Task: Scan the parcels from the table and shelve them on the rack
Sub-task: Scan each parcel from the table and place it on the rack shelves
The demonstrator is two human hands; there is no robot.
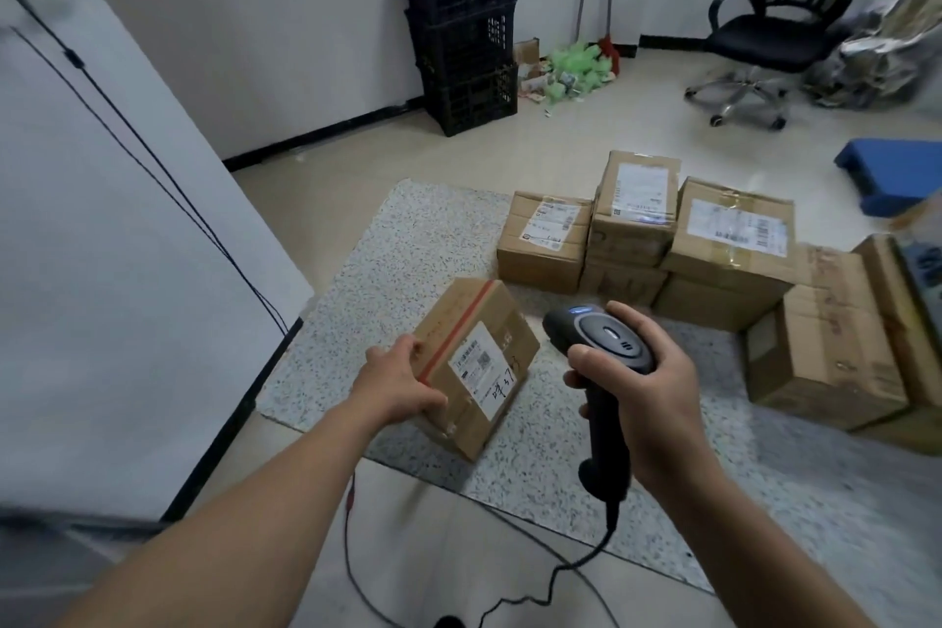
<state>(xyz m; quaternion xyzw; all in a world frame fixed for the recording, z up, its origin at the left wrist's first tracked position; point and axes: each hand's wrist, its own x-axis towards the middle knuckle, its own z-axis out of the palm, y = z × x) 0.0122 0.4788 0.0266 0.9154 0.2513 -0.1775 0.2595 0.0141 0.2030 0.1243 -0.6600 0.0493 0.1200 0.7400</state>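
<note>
**Item: parcel (476, 365), in hand.** Small brown cardboard box, held tilted over the near left part of the speckled table (408, 240). Whether its lower corner touches the tabletop cannot be told.
- Marking: one red tape stripe (459, 326) runs across the box near its left end.
- Label (481, 365): white, rectangular, on the upward face. It carries printed codes too small to read and black handwritten characters on its lower part.
- Condition: edges square, flaps closed.

**Left hand (402, 380):** grips the parcel's near left edge, fingers curled over the top and thumb along the side.

**Right hand (647, 388):** wraps round the pistol grip of a dark handheld scanner (601, 347), thumb lying on its head. The scanner stands just to the right of the parcel, apart from it. A blue light shows at the head's far end, and a black coiled cable (560, 571) trails from the handle's base.

**Remaining stock:** stacked cardboard parcels (632, 230) with white labels, ranged along the far and right sides of the table.

**Surroundings:** black stacked crates (466, 31) against the wall and a black office chair (775, 26) on the floor.
</note>
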